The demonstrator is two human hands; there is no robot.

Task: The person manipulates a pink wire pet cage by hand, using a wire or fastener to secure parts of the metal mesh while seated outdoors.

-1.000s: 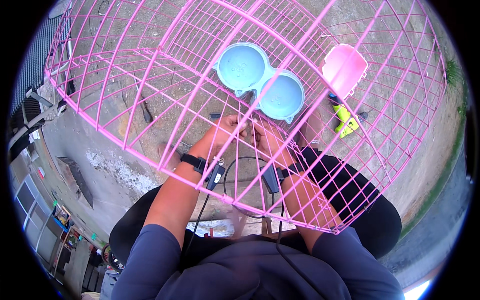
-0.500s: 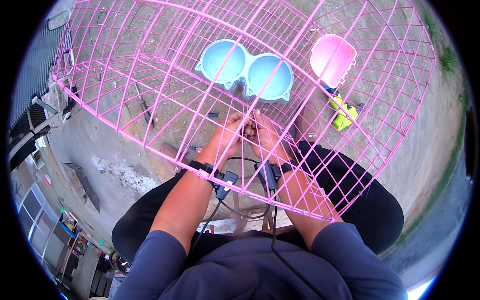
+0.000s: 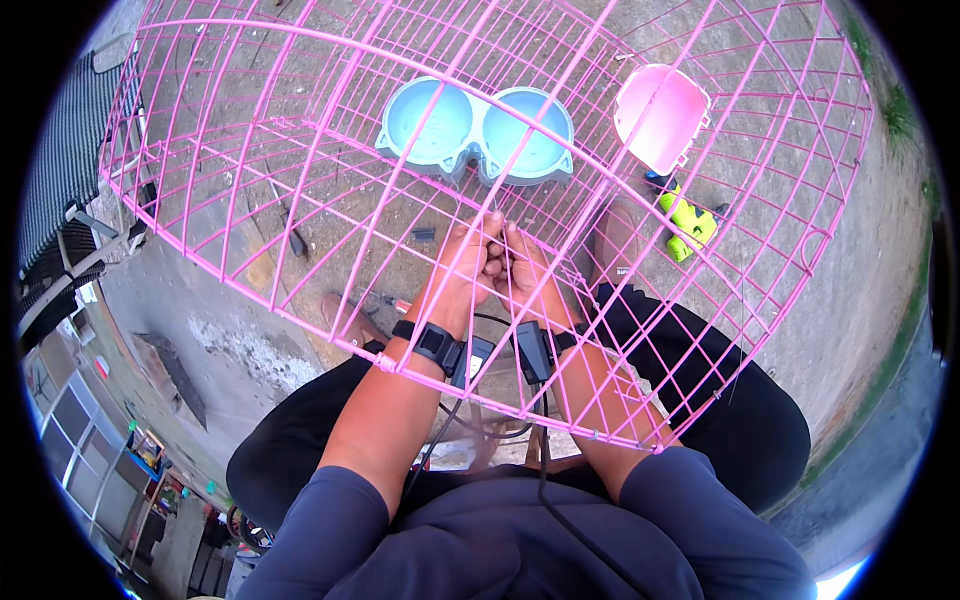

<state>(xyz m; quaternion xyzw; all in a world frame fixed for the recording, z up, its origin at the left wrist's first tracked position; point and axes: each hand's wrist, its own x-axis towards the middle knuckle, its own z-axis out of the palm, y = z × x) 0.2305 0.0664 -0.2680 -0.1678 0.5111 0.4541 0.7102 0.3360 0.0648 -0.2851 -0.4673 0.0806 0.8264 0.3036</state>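
Observation:
A large pink wire cage [image 3: 386,363] spans the view, its bars passing between me and my forearms. Beneath them, my left hand [image 3: 466,265] and my right hand [image 3: 524,272] meet close together near a pink wire edge. Both have fingers curled in a pinch; anything between the fingertips is too small to make out. Just beyond them, a light blue double bowl [image 3: 478,112] with ear-shaped corners appears through the wires. To its right is a pink plastic tub [image 3: 662,120], also seen through the bars.
A yellow-green and dark object [image 3: 690,226] lies beside my shoe [image 3: 617,240] on the dirt ground. A small dark block [image 3: 424,235] lies left of my hands. Black cables [image 3: 543,450] hang from the wrist devices. A dark ribbed seat [image 3: 65,150] stands at far left.
My left wrist has turned and its fingertips have risen a little. The cage and double bowl appear shifted slightly left. My right hand stays near the same spot.

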